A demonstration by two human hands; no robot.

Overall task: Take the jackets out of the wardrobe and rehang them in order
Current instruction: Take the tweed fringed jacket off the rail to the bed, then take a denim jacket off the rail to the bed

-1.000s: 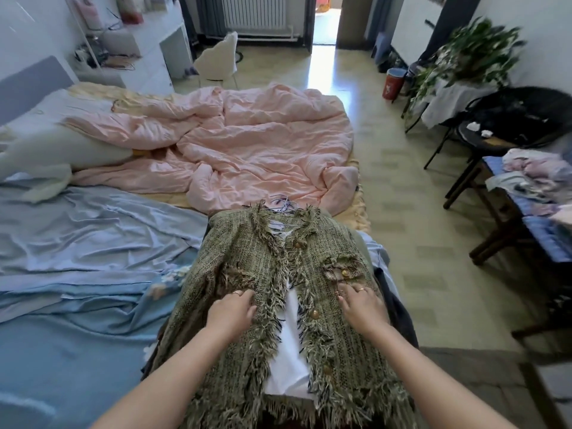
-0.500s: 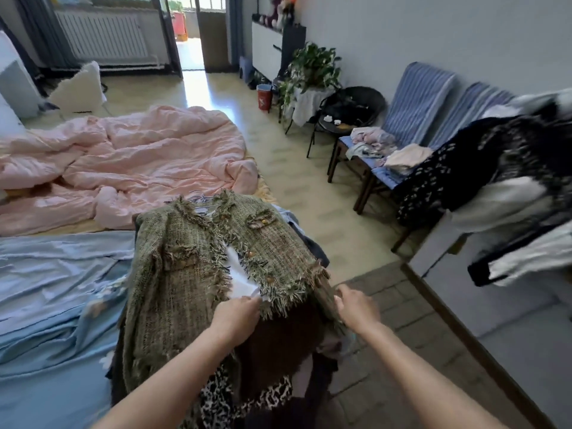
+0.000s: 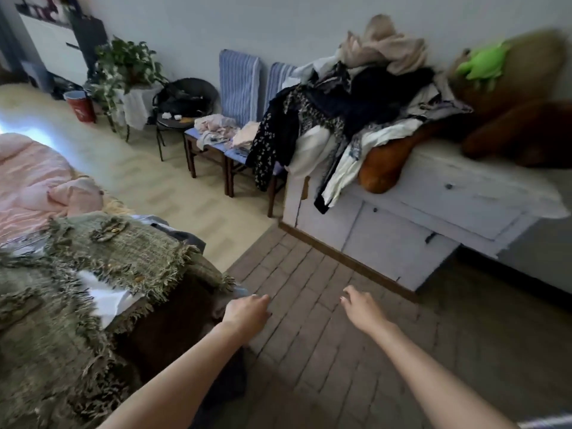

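A green fringed tweed jacket (image 3: 71,292) lies on top of a stack of clothes at the corner of the bed, a white lining showing at its front. My left hand (image 3: 246,314) hovers just off the stack's right edge, fingers loosely curled, holding nothing. My right hand (image 3: 360,306) is out over the brick floor, fingers relaxed and empty. A heap of dark and white clothes (image 3: 340,109) lies piled on a white drawer cabinet (image 3: 433,205) ahead to the right.
Two wooden chairs (image 3: 213,150) with blue striped cushions and folded clothes stand by the wall. A potted plant (image 3: 123,66) and a red bin (image 3: 80,106) stand further back. A pink quilt (image 3: 31,178) covers the bed. Brown plush toys (image 3: 510,119) rest on the cabinet.
Both hands have let go of the green jacket and moved right, off the bed. The view has swung right toward the cabinet with the clothes heap.
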